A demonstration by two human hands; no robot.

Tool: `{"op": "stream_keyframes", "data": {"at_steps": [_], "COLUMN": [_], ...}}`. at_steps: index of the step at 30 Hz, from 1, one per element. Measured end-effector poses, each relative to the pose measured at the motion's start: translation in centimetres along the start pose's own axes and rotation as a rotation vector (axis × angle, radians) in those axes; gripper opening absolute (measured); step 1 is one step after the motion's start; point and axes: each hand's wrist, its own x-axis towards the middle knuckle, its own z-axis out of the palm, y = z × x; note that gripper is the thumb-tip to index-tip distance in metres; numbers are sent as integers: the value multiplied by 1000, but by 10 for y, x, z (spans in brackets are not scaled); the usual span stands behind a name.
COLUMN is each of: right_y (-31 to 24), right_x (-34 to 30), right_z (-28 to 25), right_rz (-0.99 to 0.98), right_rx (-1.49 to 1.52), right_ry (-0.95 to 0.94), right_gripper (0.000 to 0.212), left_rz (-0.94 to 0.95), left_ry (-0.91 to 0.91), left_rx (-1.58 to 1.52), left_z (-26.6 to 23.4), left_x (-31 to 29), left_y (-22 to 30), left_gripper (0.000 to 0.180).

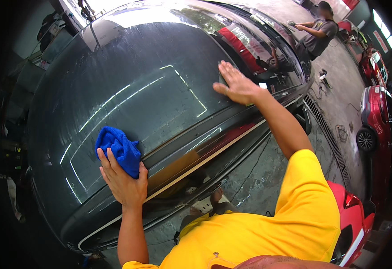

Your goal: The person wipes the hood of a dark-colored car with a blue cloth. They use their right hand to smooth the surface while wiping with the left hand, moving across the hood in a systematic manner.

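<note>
Blue microfiber cloth (pixel 125 147) is at the near edge of the dark car roof (pixel 155 110), bunched, perhaps so that the left hand (pixel 126 184) can grip it with bent fingers. Beside the windshield (pixel 245 42) edge, the right hand (pixel 238 85) is straight-fingered, thumb apart, seemingly for flat contact; anything beneath it cannot be told.
</note>
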Motion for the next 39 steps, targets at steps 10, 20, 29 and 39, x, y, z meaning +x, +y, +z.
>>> {"op": "stream_keyframes", "data": {"at_steps": [10, 20, 29, 39], "right_y": [8, 14, 28, -6], "right_x": [69, 154, 16, 253], "right_z": [-4, -15, 7, -37], "right_rz": [-56, 30, -126, 242], "right_rx": [-35, -2, -141, 88], "right_ry": [33, 103, 27, 124], "right_gripper": [105, 106, 101, 112], "left_rz": [19, 51, 16, 83], "left_ry": [-14, -1, -54, -12], "left_rx": [31, -9, -3, -8], "left_z": [-1, 6, 0, 1], "left_x": [-8, 1, -7, 0], "left_y": [-7, -8, -4, -9], "left_gripper": [101, 98, 99, 98]}}
